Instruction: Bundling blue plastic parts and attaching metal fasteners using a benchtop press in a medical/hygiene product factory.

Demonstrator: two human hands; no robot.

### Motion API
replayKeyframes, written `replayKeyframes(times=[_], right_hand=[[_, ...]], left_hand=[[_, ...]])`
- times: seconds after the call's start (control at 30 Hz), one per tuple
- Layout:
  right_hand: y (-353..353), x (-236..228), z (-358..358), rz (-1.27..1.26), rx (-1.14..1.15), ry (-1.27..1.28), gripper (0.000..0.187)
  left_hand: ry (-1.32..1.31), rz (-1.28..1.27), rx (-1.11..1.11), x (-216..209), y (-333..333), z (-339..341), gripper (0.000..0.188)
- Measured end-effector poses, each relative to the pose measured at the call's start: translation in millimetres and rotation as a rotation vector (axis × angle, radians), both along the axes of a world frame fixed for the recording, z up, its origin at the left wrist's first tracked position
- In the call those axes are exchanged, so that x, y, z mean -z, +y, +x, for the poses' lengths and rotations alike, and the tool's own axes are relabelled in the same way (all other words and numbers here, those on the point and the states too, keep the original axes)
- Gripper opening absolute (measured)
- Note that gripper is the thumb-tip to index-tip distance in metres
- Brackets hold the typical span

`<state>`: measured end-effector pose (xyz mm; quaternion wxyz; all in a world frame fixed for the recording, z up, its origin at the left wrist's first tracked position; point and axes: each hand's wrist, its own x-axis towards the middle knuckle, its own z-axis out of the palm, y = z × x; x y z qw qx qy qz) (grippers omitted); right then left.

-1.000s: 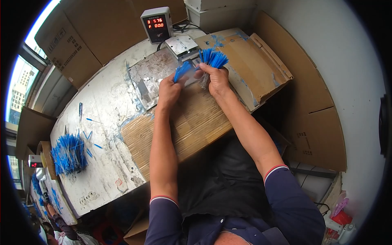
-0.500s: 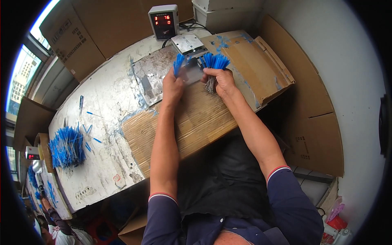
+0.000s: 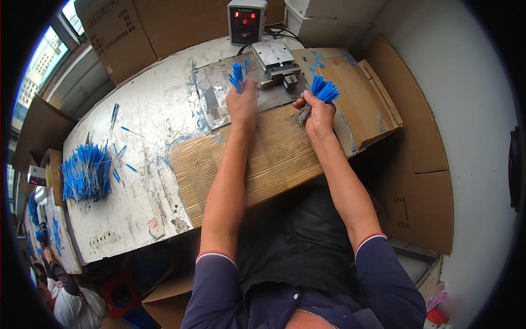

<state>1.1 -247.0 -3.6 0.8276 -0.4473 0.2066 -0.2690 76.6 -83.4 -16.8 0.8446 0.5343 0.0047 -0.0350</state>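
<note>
My left hand (image 3: 242,107) is closed round a small bunch of blue-ended wires (image 3: 236,77), blue ends up, and one blue piece stands a little apart by the fingers. Farther right, my right hand (image 3: 319,116) grips a thicker bunch of blue-ended wires (image 3: 324,89). Its blue ends fan out to the upper right, and thin grey stems stick out below the fingers. Between and beyond the hands sits a small metal machine (image 3: 273,56) with a dark block at its front. Neither hand touches it.
A counter box (image 3: 246,23) with red digits stands behind the machine. On the white table (image 3: 148,126), a large heap of blue-ended wires (image 3: 86,172) lies left, near loose pieces and a pen (image 3: 114,116). Flattened cardboard (image 3: 274,153) covers the near edge. Another person's arm (image 3: 57,268) shows lower left.
My hands have drawn apart, the right one moving away from the machine's front block, which now shows. Both bunches stay held. The whole view has shifted slightly.
</note>
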Motion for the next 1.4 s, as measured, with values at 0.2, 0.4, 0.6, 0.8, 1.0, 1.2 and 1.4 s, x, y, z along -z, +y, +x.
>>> replayKeyframes(times=[0.2,0.4,0.6,0.8,1.0,1.2,1.4], right_hand=[[7.6,-11.8,-9.1,-0.332,-0.403,0.070,0.018],[4.1,-11.8,-4.5,-0.279,-0.390,0.181,0.017],[-6.7,-5.1,16.1,-0.278,-0.260,0.228,0.017],[1.1,-4.9,26.3,-0.376,-0.185,0.258,0.010],[0.8,-4.3,26.0,-0.333,-0.180,0.234,0.010],[-0.1,-6.4,23.2,-0.251,-0.186,0.262,0.009],[-3.6,-3.7,18.1,-0.096,-0.179,0.152,0.010]], left_hand=[[-0.063,0.154,0.170,-1.2,-8.6,-7.9,0.018],[-0.118,0.171,0.158,-3.3,-14.8,-14.7,0.020],[-0.351,0.464,-0.406,5.8,-6.5,-7.9,0.023],[-0.342,0.479,-0.430,9.1,-6.4,-6.7,0.024],[-0.448,0.815,-0.584,8.9,-7.7,-6.8,0.017],[-0.669,0.940,-0.521,8.3,-11.9,-9.0,0.011],[-0.579,1.112,-0.305,7.9,-12.9,-13.0,0.017]])
